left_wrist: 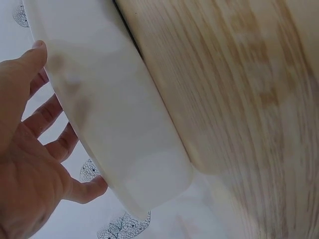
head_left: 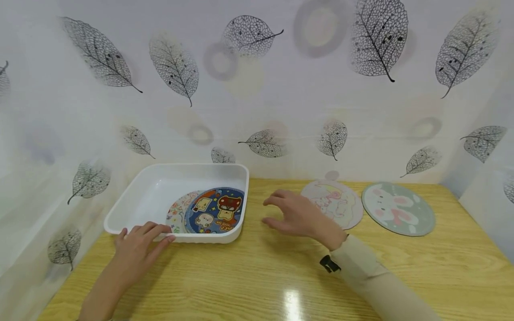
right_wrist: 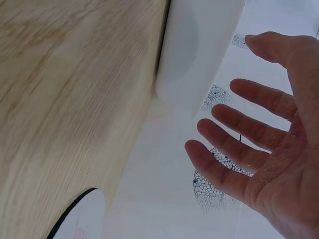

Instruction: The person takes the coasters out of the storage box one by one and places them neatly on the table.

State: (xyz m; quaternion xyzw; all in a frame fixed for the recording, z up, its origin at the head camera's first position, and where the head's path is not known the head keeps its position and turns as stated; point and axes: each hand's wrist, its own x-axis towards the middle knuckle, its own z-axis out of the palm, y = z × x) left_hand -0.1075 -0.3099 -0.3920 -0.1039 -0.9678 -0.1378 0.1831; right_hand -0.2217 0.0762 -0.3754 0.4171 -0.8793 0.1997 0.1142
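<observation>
A white plastic basin (head_left: 132,200) stands at the left. My left hand (head_left: 139,249) grips its near rim, the fingers over the top and the thumb at the outer side; the left wrist view shows fingertips at the rim's edge. Inside the basin, a dark blue round mat (head_left: 214,218) with cartoon animals overlaps a floral round mat (head_left: 174,210). My right hand (head_left: 297,214) is above the table between the basin and a pink round mat (head_left: 341,205), holding nothing. In the right wrist view its fingers (right_wrist: 239,127) are spread and loosely bent.
A grey-green round mat (head_left: 405,214) with a white rabbit lies at the right, beside the pink one. The wood-grain table (head_left: 225,281) meets a leaf-printed cloth backdrop (head_left: 281,107) behind. A black strap buckle (head_left: 330,264) hangs at the right sleeve.
</observation>
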